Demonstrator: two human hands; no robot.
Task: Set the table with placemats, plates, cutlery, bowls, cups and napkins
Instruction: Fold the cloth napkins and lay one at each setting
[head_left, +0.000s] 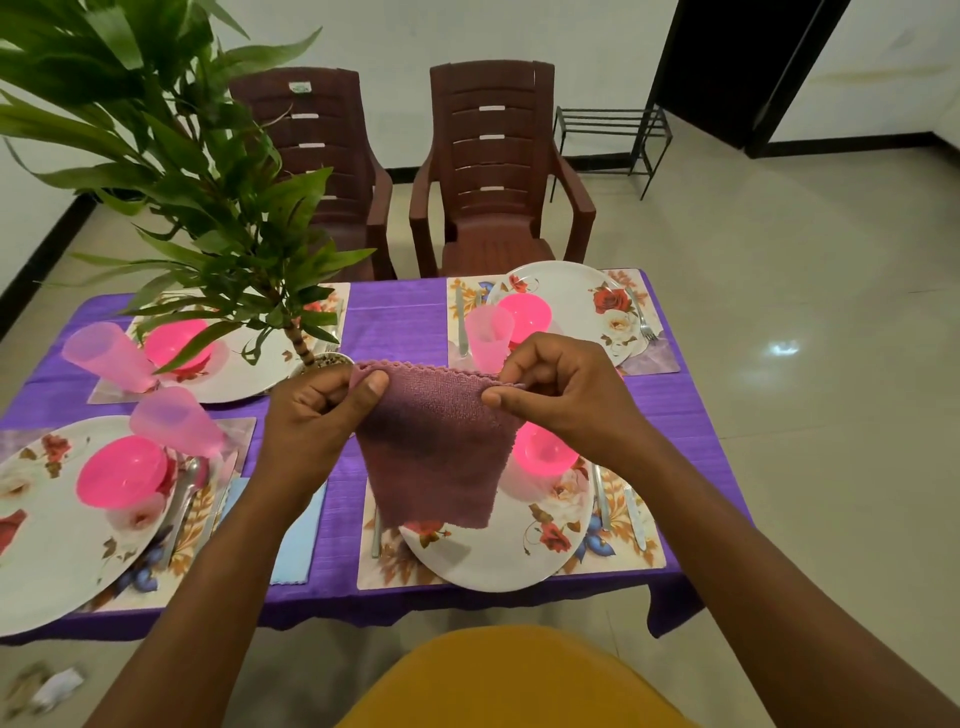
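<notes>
While both hands pinch its top corners, left hand (317, 410) and right hand (563, 387), the napkin (436, 447) hangs between them above the plate (498, 561).

napkin (436, 441) mauve | tablecloth (395, 322) purple | bowls (122, 470) pink | plates (498, 561) white, floral

I see a leafy green plant (171, 156) rising from a small pot (324, 360) on the purple tablecloth (397, 322) — its leaves fill the upper left. Beyond the table stand two dark red plastic chairs (488, 171) side by side, facing me. A black metal rack (613, 135) sits against the far wall, near a dark doorway (727, 67). Crumpled paper scraps (47, 686) lie on the tiled floor (805, 364) — lower left.
</notes>
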